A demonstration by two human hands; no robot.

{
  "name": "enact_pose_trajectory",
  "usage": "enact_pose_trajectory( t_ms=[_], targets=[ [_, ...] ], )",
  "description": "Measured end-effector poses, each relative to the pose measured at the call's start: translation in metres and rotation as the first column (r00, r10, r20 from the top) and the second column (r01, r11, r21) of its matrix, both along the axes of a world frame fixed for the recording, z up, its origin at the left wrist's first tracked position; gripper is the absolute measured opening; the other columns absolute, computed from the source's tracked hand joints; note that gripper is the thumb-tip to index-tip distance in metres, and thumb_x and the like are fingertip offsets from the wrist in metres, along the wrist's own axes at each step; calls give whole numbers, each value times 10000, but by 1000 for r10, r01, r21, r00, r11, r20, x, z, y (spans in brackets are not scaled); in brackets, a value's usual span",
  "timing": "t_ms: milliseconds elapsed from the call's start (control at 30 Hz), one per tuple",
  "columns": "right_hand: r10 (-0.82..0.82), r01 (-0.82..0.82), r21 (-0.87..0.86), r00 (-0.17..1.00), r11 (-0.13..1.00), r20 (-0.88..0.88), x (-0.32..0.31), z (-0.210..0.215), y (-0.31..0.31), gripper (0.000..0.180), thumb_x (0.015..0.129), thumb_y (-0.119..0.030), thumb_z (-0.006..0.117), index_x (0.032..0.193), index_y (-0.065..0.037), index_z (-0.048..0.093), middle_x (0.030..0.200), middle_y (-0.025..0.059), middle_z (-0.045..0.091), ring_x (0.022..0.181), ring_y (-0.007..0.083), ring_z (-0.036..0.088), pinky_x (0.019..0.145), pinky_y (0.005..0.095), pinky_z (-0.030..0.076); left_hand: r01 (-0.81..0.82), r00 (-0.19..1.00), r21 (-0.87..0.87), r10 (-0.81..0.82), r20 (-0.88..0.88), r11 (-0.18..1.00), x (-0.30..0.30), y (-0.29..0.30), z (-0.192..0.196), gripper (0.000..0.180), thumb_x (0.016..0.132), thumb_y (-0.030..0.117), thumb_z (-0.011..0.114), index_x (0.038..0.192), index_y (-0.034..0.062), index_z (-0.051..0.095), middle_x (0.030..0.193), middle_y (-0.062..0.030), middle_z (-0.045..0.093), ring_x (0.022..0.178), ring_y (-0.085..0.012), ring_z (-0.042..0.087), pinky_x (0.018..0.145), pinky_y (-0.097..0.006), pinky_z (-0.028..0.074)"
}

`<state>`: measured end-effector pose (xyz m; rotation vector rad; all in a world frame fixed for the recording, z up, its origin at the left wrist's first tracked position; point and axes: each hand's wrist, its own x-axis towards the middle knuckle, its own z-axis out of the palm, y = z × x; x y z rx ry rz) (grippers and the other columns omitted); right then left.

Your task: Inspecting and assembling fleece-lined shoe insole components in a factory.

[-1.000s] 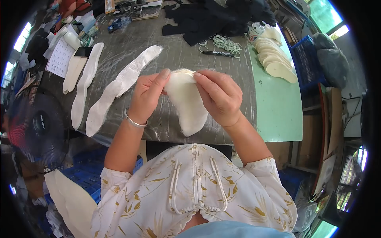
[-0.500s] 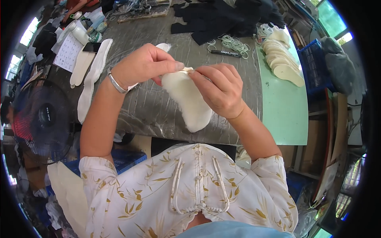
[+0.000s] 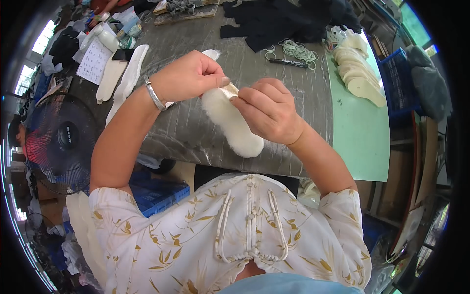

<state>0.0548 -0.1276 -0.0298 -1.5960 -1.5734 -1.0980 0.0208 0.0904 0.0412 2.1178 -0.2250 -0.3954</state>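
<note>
At the far left a dark floor fan (image 3: 61,142) stands beside the workbench, with blue crates (image 3: 159,193) below the bench edge. On the grey bench top (image 3: 196,132), up in the left corner, lie a sheet of paper (image 3: 95,61) and a couple of long white insole pieces (image 3: 128,78). The person's left hand (image 3: 188,76), a silver bangle (image 3: 154,95) on its wrist, is pinched shut on the upper end of a fluffy white fleece insole (image 3: 232,125), thumb and fingers closed on its edge. The insole hangs over the middle of the bench, raised off it and slanting down to the right. The right hand (image 3: 269,110) grips the same upper end from the other side, fingers curled tight, covering part of the fleece. Behind the hands lie black fabric (image 3: 289,22), a tangle of pale rubber bands (image 3: 293,49) and a black marker (image 3: 289,62). To the right, a stack of cream insoles (image 3: 357,68) rests on a light green board (image 3: 357,132), next to a blue basket (image 3: 399,81).
</note>
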Motion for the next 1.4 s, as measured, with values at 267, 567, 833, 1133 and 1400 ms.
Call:
enact_pose_trajectory(
  t_ms=[267,567,833,1133,1400],
  targets=[
    [-88,51,-77,790,996,-607,-9,12,-8,341,756,-94,793,1079,-62,689,865,65,649,720,220,624,621,326,502,-91,994,-14,92,50,996,-2,-13,3,247,921,211,643,815,-5,699,669,-2,633,588,-58,561,531,-232,456],
    [-150,146,-36,977,989,-150,7,13,-3,252,647,-68,699,899,-55,700,931,21,592,792,201,577,746,340,462,-135,988,-72,139,64,988,8,-18,-1,276,951,238,611,819,8,689,669,4,618,587,-58,542,533,-239,453],
    [54,-61,-122,997,991,-62,0,2,-23,161,672,-41,708,828,-14,675,925,38,569,801,221,549,779,355,456,-69,997,-81,67,-26,994,20,-21,-27,267,956,242,616,805,27,660,688,48,582,615,-34,488,551,-223,404],
    [-93,88,-31,918,996,-385,5,-4,-32,180,738,-74,725,890,-79,630,1045,52,630,854,242,603,743,345,464,-222,955,-465,94,-282,857,2,-36,-43,360,970,399,585,975,59,702,794,18,662,698,-57,591,609,-229,477],
    [-56,34,-94,966,995,-251,3,-5,-25,179,714,-24,677,866,-47,585,958,44,635,852,245,605,758,365,475,-231,971,-313,197,-137,921,26,-30,-75,296,976,276,606,994,2,718,878,-1,693,765,-43,600,695,-206,463]
  ],
)
